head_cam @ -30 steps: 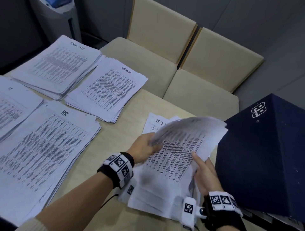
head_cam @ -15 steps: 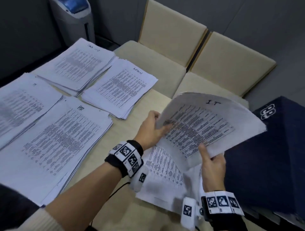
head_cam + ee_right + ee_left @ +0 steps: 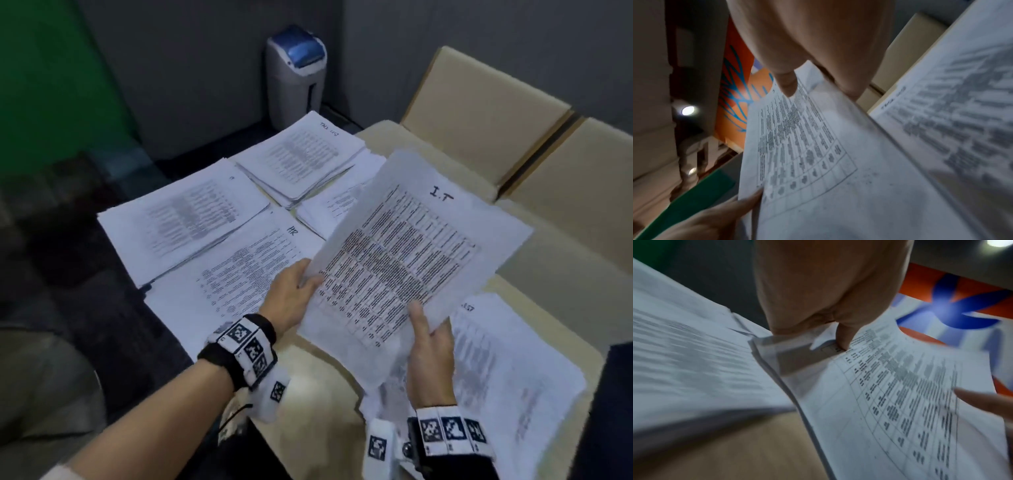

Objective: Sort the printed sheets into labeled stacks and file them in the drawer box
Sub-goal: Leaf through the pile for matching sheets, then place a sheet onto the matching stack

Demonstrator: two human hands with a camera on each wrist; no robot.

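A bundle of printed sheets marked "I.T" [image 3: 407, 260] is held up above the table. My left hand [image 3: 294, 294] pinches its left edge, thumb on top, as the left wrist view shows [image 3: 842, 337]. My right hand [image 3: 428, 346] grips its lower right corner with the thumb on the print [image 3: 787, 84]. Under it lies a loose pile of sheets [image 3: 507, 370]. Labeled stacks lie on the left: "HR" [image 3: 246, 274], a second stack [image 3: 185, 219] behind it, a far stack [image 3: 301, 157], and another [image 3: 339, 205] partly hidden by the held bundle.
The dark blue drawer box [image 3: 616, 404] shows only at the right edge. Two beige chairs [image 3: 479, 113] stand beyond the wooden table [image 3: 318, 404]. A grey bin with a blue lid [image 3: 296, 75] stands by the back wall.
The "I.T" bundle has been lifted off the loose pile and carried left and up in both hands. The head view has swung left, so the drawer box has nearly left the picture.
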